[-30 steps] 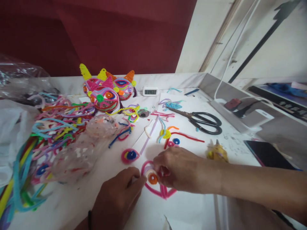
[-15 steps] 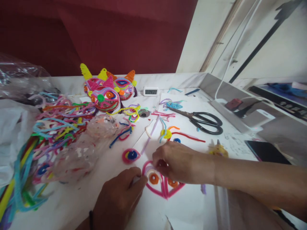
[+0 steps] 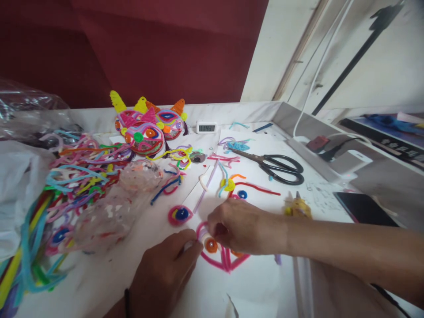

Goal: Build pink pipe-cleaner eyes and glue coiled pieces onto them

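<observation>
A pink pipe-cleaner heart shape [image 3: 225,263] lies on the white table [image 3: 99,282], with an orange-and-white coiled eye [image 3: 210,245] inside its left lobe. My left hand [image 3: 165,271] presses its fingertips on the heart's left edge. My right hand [image 3: 243,227] reaches in from the right and pinches at the top of the heart, just above the orange eye. A second orange coil [image 3: 237,253] shows partly under my right hand. A pink-and-blue coiled eye [image 3: 179,215] lies just left of both hands.
Black scissors [image 3: 276,166] lie to the far right, with a yellow glue gun [image 3: 298,207] and a dark phone [image 3: 364,208] nearer. Finished pipe-cleaner masks [image 3: 149,126] and a small digital clock [image 3: 206,127] stand at the back. Loose pipe cleaners and plastic bags [image 3: 66,185] fill the left.
My right hand has slid up and left off the heart's right lobe, uncovering the second orange coil. My left hand has stayed on the heart's left edge.
</observation>
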Tool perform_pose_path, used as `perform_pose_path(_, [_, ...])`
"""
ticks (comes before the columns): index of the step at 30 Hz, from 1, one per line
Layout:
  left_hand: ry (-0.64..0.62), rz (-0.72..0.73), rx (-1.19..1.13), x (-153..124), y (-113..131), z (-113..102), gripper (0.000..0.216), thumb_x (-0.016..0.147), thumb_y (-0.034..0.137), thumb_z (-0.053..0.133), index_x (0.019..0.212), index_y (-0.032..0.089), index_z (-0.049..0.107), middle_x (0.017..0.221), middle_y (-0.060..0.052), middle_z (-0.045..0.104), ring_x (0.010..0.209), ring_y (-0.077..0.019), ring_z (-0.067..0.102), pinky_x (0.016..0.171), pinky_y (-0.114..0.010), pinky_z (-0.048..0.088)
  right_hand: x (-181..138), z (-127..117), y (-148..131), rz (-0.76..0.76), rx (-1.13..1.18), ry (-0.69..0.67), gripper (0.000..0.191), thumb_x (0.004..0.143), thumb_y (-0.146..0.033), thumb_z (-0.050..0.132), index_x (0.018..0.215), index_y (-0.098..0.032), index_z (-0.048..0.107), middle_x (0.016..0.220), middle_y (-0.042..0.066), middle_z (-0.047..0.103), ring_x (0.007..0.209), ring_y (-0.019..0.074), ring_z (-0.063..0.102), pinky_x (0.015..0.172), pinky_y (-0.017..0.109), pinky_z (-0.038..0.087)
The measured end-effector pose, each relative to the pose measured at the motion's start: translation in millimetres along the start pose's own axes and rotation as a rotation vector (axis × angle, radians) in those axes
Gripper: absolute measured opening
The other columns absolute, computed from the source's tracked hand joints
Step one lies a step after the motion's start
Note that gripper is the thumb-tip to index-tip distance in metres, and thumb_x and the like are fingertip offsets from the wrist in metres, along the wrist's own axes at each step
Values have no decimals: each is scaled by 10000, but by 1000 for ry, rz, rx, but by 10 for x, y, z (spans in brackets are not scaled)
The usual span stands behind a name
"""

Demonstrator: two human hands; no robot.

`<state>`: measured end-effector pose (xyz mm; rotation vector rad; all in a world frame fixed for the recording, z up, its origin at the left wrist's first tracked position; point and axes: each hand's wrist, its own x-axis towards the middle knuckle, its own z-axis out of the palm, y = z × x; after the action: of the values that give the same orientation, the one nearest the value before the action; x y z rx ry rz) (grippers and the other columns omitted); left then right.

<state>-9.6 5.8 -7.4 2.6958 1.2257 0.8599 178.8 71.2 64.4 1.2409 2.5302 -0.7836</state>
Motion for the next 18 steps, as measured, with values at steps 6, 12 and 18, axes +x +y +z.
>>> perform_pose_path(6, [49, 17, 3, 26, 10, 13, 191, 936, 182, 427, 935, 202, 618, 891, -28, 683, 712, -123, 663, 653, -201, 536, 36, 3, -20, 16, -58, 4, 158, 743, -109, 596, 791, -203, 713, 787, 23, 690, 758, 161, 616, 602, 225, 375])
perform_pose_path(12, [73, 38, 1, 31, 13, 14, 202, 940, 192, 424, 915, 194, 625, 862, -30, 689, 690, -125, 667, 624, -205, 545, 53, 13, -21, 20, -109, 6, 121, 736, -144, 598, 771, -189, 705, 786, 40, 687, 789, 201, 624, 619, 259, 394])
perform_pose_path(18, [103, 59, 7, 50, 20, 2, 213, 939, 185, 425, 918, 178, 637, 859, -32, 703, 720, -126, 679, 650, -199, 552, 61, -14, -51, 32, -141, -7, 107, 751, -162, 594, 781, -180, 696, 790, 48, 691, 782, 206, 637, 620, 263, 420])
